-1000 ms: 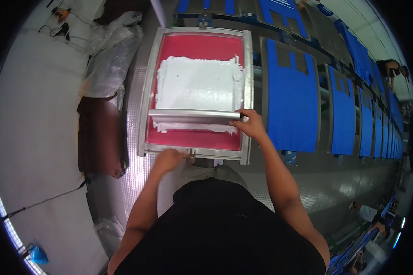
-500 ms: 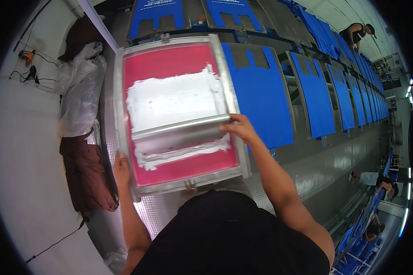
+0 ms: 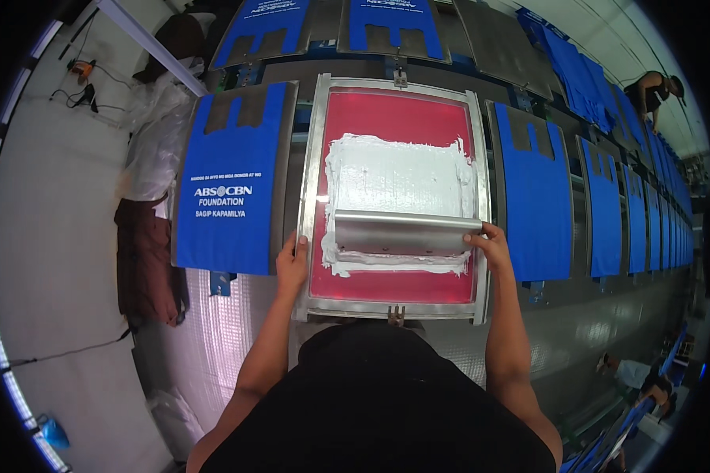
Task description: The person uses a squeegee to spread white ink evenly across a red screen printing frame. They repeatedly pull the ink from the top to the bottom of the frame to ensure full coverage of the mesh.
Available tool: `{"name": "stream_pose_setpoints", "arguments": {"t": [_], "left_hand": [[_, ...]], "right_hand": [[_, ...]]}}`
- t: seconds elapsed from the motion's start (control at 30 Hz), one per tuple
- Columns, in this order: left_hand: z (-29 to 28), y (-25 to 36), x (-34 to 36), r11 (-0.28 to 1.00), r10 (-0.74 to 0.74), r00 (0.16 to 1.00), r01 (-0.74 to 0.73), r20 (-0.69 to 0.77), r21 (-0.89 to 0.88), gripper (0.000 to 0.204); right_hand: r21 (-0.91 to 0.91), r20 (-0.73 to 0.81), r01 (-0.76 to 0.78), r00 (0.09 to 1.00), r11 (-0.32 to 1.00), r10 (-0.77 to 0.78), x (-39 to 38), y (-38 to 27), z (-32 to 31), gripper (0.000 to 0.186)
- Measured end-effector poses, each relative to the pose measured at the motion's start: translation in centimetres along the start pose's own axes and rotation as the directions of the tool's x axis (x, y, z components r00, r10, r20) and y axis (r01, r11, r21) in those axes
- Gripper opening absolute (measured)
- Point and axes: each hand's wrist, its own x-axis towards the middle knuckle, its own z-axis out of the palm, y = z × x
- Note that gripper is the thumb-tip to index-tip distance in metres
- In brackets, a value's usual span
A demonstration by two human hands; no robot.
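In front of me a metal-framed printing screen (image 3: 394,307) with pink mesh (image 3: 402,114) lies over a board position. White ink (image 3: 402,173) covers the middle of the mesh. Across its lower part sits a metal squeegee (image 3: 402,232), with more ink along its near side. My right hand (image 3: 489,243) pinches the squeegee's right end. At the left rail of the screen, my left hand (image 3: 293,262) is closed round the frame edge. Left of the screen, a blue fabric piece (image 3: 229,165) with white print lies on a board.
Blue pieces without visible print (image 3: 532,213) lie on boards in a long row to the right. More printed pieces (image 3: 390,31) lie on the far row. Brown cloth (image 3: 146,268) and clear plastic (image 3: 150,134) rest along the left wall. A co-worker (image 3: 653,94) bends over the far boards.
The screen has moved right by about one board and now sits straighter, squeegee and right hand with it. The printed blue piece on the left has come into view.
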Motion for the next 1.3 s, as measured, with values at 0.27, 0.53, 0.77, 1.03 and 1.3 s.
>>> {"name": "stream_pose_setpoints", "arguments": {"t": [0.27,0.53,0.77,1.03,1.3], "left_hand": [[7.6,3.1,-0.9,0.999,-0.016,0.998,0.018,-0.061,0.032,0.049],[4.5,-3.6,2.1,0.992,-0.076,0.993,0.066,-0.091,-0.11,0.054],[3.6,-4.8,3.4,0.99,-0.072,0.996,0.064,-0.061,-0.127,0.054],[1.0,-5.0,5.1,0.955,-0.018,0.999,0.03,-0.043,0.296,0.061],[0.3,9.4,1.0,0.554,0.358,0.705,-0.688,0.612,0.469,0.038]], "right_hand": [[-0.159,0.024,0.002,1.0,0.987,0.002,4.5,-0.7,-8.1,0.034],[-0.05,0.09,0.019,0.996,0.999,-0.014,5.1,4.3,-1.8,0.035],[-0.044,0.078,0.009,0.997,0.999,-0.005,5.7,4.5,0.5,0.029],[-0.221,0.177,0.038,0.984,0.975,0.001,5.7,1.8,2.2,0.027],[-0.834,0.38,0.458,0.881,0.307,-0.281,-2.6,-1.7,6.7,0.037]]}}
